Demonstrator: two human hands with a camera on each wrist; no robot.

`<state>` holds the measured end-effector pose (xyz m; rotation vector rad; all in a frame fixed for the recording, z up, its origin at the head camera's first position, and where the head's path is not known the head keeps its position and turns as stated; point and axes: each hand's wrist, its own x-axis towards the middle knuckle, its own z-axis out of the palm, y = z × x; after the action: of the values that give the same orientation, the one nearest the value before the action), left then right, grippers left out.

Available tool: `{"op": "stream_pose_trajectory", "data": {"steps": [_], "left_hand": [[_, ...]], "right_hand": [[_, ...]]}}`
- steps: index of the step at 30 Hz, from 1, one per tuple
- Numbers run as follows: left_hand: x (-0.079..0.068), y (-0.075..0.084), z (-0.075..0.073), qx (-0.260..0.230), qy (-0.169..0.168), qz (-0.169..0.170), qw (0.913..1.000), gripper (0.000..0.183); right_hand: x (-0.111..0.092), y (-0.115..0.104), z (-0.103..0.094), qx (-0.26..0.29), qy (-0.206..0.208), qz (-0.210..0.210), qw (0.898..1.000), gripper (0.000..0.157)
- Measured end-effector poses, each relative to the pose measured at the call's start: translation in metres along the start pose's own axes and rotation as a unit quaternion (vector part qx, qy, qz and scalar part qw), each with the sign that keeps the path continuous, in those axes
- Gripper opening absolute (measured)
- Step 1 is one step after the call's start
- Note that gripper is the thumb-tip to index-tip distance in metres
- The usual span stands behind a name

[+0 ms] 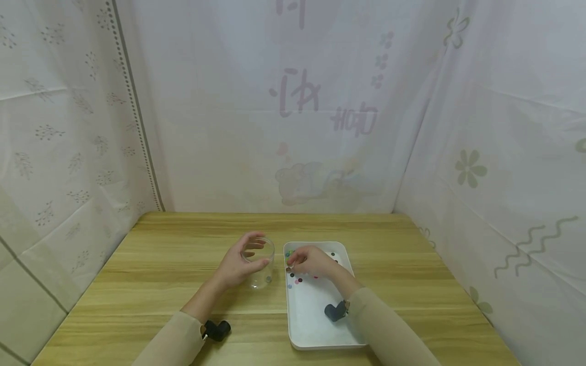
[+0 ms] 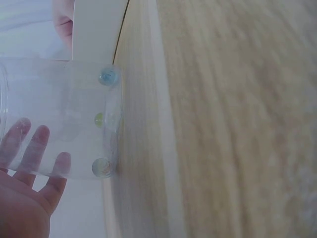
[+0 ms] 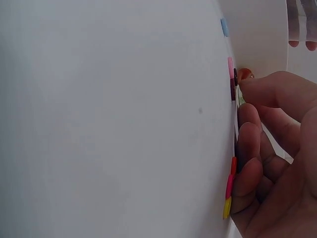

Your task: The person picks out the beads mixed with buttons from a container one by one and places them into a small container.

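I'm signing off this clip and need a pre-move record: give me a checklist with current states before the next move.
1. Cup supported: ok; the left hand grips the clear cup.
2. Cup upright, mouth up: ok.
3. Marbles settled in the cup: ok; three marbles show near its bottom.
4. Right hand over the tray: ok; the right hand is above the white tray.
5. Orange piece securely pinched: cannot tell; the orange piece shows at the thumb tip, but the grip is hidden.
6. Free space around the right fingers: not ok; flat coloured pieces lie close beside them.
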<state>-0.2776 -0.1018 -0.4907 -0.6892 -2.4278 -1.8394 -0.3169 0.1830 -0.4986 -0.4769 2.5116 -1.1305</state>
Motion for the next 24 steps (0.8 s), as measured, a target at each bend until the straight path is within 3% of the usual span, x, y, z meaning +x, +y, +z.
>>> {"op": "stream_pose_trajectory", "data": {"steps": [24], "left_hand": [[-0.0014,-0.0002,0.0002,-0.008,-0.005,0.004,0.9999,0.064]], "right_hand": [[-0.0047,-0.0057,0.0027,-0.004,-0.004,0.005,1.000,0.010]]}}
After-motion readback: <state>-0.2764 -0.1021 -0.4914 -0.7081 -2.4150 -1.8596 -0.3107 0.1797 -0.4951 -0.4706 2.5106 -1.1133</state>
